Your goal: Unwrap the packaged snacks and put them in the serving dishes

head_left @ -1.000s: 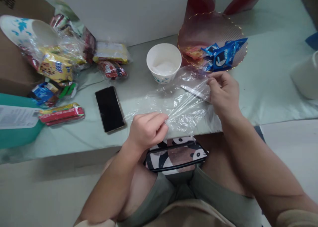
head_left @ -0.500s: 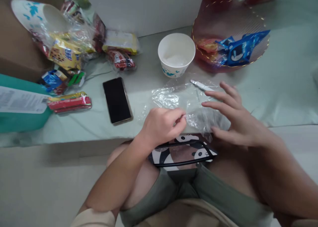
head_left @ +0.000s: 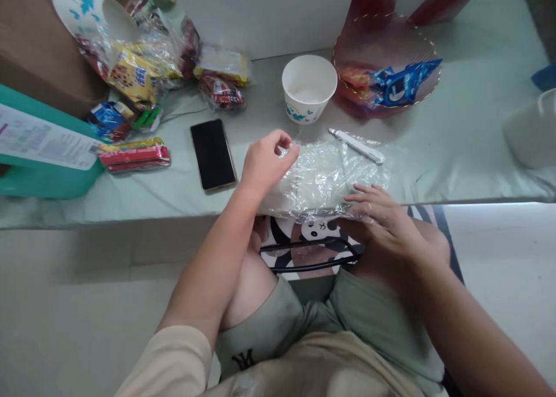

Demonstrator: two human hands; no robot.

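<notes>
A clear, crinkled plastic bag [head_left: 321,174] lies spread at the table's front edge, its near side hanging slightly over. My left hand [head_left: 267,162] is at the bag's upper left corner, thumb and forefinger curled together on the film. The exact contact is hard to see. With fingers stretched out, my right hand [head_left: 380,211] rests on the bag's lower right part. A white utility knife [head_left: 357,146] lies across the bag's upper right. Just behind the bag stands a white paper cup [head_left: 309,90] with blue leaf prints, upright.
Left of the bag lies a black phone [head_left: 212,155]. Snack packets [head_left: 134,78] and a tipped paper cup [head_left: 89,14] crowd the back left, beside a teal container [head_left: 52,177]. A pinkish bowl [head_left: 386,35] holds a blue packet [head_left: 406,84]. A panda-print bag [head_left: 321,229] sits between my knees.
My left hand has moved up from the bag's near edge to its upper left corner. My right hand has come down onto the bag, which now lies flatter. The view has shifted.
</notes>
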